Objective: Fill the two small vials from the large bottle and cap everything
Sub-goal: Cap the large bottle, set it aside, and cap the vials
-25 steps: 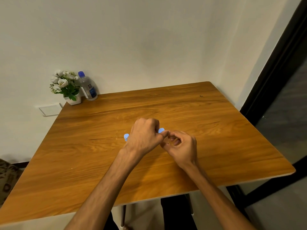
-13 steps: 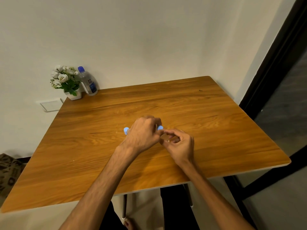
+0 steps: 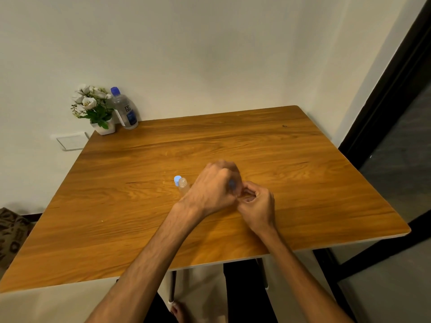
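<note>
Hands met at the middle of the brown wooden table (image 3: pixel 233 141): the left hand (image 3: pixel 213 187) curled shut over a small blue cap (image 3: pixel 231 184), the right hand (image 3: pixel 257 205) pinched closed beside it, its hold hidden. Just left of the left hand stood an open clear small vial (image 3: pixel 183 185), a loose pale blue cap (image 3: pixel 177 179) touching it. Far back, the capped large clear bottle (image 3: pixel 124 109) waited beside a white-flowered potted plant (image 3: pixel 94 108).
</note>
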